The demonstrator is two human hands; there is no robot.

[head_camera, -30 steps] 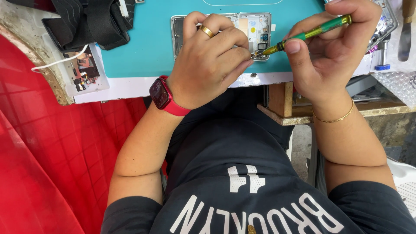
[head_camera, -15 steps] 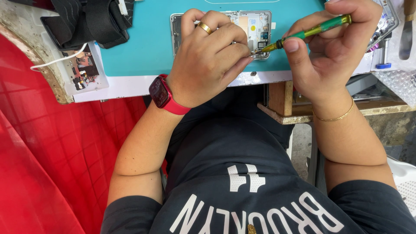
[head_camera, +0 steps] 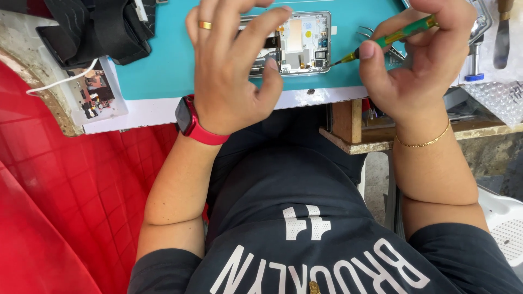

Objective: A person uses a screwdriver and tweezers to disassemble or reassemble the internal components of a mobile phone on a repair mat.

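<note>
An opened phone (head_camera: 302,43) with its inner parts showing lies on a teal mat (head_camera: 163,65) at the desk's near edge. My left hand (head_camera: 231,71), with a gold ring and a red wrist watch, hovers over the phone's left part, fingers spread, thumb tip near its lower edge. My right hand (head_camera: 425,54) grips a green-handled screwdriver (head_camera: 392,38); its tip points at the phone's right lower corner. A gold bracelet circles the right wrist.
A small circuit board (head_camera: 92,95) with a white cable lies on the white desk edge at left. A black fabric item (head_camera: 92,27) sits behind it. Metal tweezers (head_camera: 381,41) lie right of the phone. Bubble wrap (head_camera: 501,100) and a tool (head_camera: 504,32) sit at far right.
My left hand has lifted off the phone and spread its fingers, uncovering more of it. The screwdriver tip stays at the phone's right side.
</note>
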